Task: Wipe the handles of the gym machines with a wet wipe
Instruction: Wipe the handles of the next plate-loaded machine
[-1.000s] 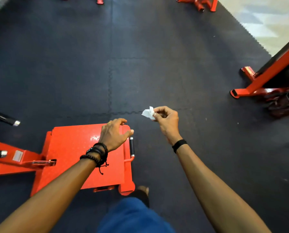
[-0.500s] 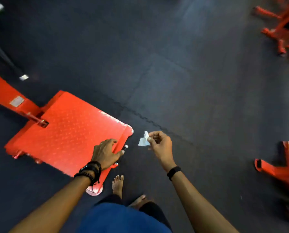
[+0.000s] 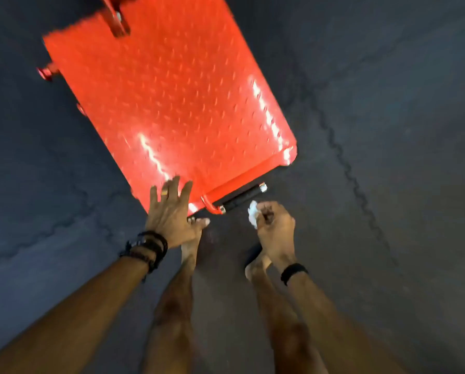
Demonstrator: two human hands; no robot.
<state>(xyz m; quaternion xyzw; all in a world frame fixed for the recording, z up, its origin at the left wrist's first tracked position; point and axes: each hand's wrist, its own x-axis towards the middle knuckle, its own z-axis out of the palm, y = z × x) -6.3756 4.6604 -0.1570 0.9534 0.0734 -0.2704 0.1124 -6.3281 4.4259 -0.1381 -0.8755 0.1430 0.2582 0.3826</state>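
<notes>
Red patterned steel makes up the footplate (image 3: 172,103), which is seen from above on a dark rubber floor (image 3: 388,130). A short black handle (image 3: 242,197) with shiny end caps is fixed along the plate's near edge, carried on a red bracket. The left hand (image 3: 170,213) is laid flat on the near corner of the plate, its fingers straight and spread, with nothing held. The wet wipe (image 3: 252,217) is bunched into a small white wad and is pinched in the curled fingers of the right hand (image 3: 274,228), just beside the handle; contact between wipe and handle cannot be confirmed. Bare feet are seen below the hands, on the floor.

The wipe is judged to be soft, light and limp, so it is best kept bunched and pressed by the fingertips, or wrapped round the grip. The handle is judged to be stiff and fixed, probably ribbed or rubbery, so it would not yield under pressure; it is best taken from below and rubbed along its length between the two caps.
</notes>
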